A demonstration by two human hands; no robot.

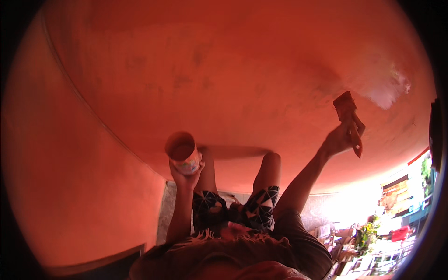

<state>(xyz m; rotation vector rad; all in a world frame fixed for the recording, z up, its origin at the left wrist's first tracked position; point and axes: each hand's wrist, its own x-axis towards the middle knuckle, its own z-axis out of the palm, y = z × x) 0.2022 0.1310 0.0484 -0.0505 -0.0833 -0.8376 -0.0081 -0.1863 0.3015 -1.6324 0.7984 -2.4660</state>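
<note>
My left hand (pixel 186 173) is wrapped round a paint can (pixel 188 164) with a printed side, held at knee height. Its round mouth faces up and shows reddish paint inside. Out to the right, my right hand (pixel 339 140) grips a flat paintbrush (pixel 346 103) by its handle, bristles pointing up and away from me. The bristles are dark and red-tinted, close in front of the orange-red wall (pixel 261 102); I cannot tell whether they touch it. A glossy patch (pixel 385 84) shines on the wall beyond the brush.
A second orange-red wall (pixel 84 172) meets the first at a corner line on the left. My bent knees (pixel 270 163) are close to the painted wall. At the lower right, bright daylight falls on plants (pixel 368 235), a red cloth-like thing (pixel 400 234) and clutter.
</note>
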